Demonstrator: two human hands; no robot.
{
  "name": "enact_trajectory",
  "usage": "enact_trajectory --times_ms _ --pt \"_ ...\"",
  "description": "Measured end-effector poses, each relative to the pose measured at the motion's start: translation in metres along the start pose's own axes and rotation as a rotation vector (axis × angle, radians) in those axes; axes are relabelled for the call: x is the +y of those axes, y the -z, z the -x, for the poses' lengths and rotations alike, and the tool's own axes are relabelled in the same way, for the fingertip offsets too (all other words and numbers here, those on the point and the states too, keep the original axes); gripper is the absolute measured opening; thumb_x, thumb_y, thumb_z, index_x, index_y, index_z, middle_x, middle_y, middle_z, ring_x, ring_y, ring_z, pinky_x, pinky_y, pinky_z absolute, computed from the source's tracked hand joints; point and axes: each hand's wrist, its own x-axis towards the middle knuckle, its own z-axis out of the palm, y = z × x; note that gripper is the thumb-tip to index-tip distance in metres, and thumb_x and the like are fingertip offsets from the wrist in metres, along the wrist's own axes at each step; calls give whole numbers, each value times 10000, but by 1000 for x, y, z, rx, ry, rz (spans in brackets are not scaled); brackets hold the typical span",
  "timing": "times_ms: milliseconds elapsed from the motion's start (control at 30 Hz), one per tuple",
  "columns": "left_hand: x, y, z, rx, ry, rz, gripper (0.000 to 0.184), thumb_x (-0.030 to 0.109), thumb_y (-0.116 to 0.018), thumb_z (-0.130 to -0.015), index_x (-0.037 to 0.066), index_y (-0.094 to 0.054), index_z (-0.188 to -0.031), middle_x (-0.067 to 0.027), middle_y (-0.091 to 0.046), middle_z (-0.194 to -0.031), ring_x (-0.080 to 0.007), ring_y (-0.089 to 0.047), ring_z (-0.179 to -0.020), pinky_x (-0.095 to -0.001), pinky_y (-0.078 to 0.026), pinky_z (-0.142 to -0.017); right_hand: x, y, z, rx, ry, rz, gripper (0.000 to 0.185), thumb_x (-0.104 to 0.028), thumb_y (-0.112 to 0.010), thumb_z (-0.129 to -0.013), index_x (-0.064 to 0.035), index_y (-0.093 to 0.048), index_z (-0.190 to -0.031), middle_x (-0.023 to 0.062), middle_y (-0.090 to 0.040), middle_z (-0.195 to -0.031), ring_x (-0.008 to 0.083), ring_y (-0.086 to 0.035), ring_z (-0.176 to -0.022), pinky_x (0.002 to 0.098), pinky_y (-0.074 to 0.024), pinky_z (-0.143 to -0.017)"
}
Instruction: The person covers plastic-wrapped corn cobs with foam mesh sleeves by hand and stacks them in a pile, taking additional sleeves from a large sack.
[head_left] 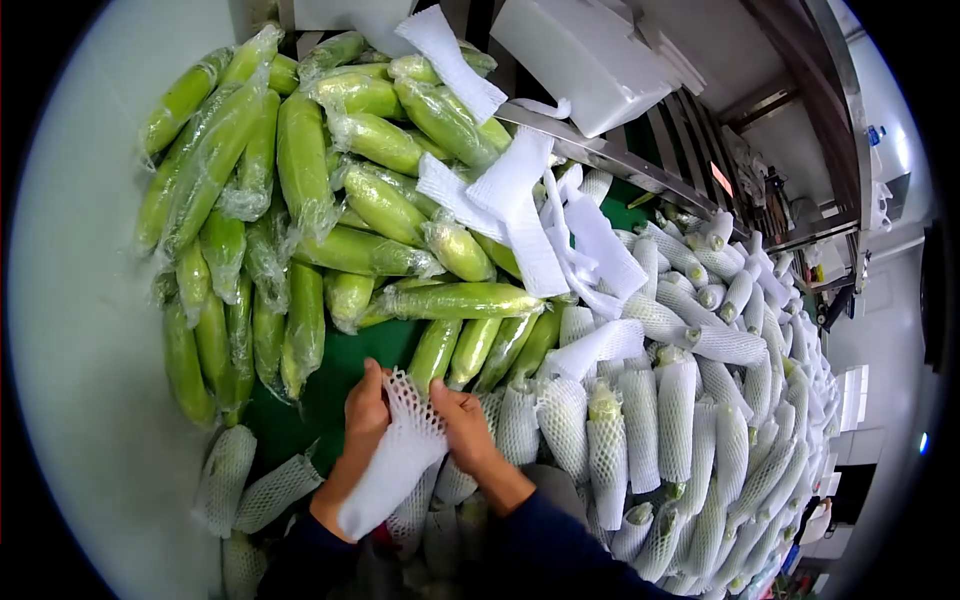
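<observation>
My left hand (368, 405) and my right hand (464, 425) hold a white foam net sleeve (400, 465) between them. The mesh mouth of the sleeve is spread at the top, and its lower part hangs over my left wrist. Just beyond the mouth, the lower end of a green plastic-wrapped vegetable (435, 350) touches or nearly touches the net. More wrapped green vegetables (380, 205) are heaped above my hands. Vegetables in foam nets (607, 455) lie to the right.
Flat white foam sleeves (520, 200) rest over the heap. White foam boxes (590, 60) stand beyond a metal rail (640, 170). A pale wall (90, 300) rises at the left. Two netted vegetables (225, 480) lie at the lower left. Part of a person (815, 520) shows at the far right.
</observation>
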Motion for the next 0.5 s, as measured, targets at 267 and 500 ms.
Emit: enact_trajectory --times_ms 267,500 --pt "-54 -35 -35 -641 462 747 562 490 -484 -994 54 -556 -1339 -102 -628 -1303 -227 -617 -1145 -384 -483 -1010 -123 77 -22 -291 45 -296 285 -221 -651 -957 -2 -641 -1140 85 -705 -1051 167 -673 -932 334 -533 -867" --pt "-33 -64 -101 -353 -67 -175 266 270 -668 -948 57 -605 -1094 -42 -636 -991 -125 -595 -866 -315 -512 -759 -110 84 -20 -277 -179 312 535 -339 -697 -924 -9 -540 -1316 37 -660 -1121 145 -632 -990 297 -493 -914"
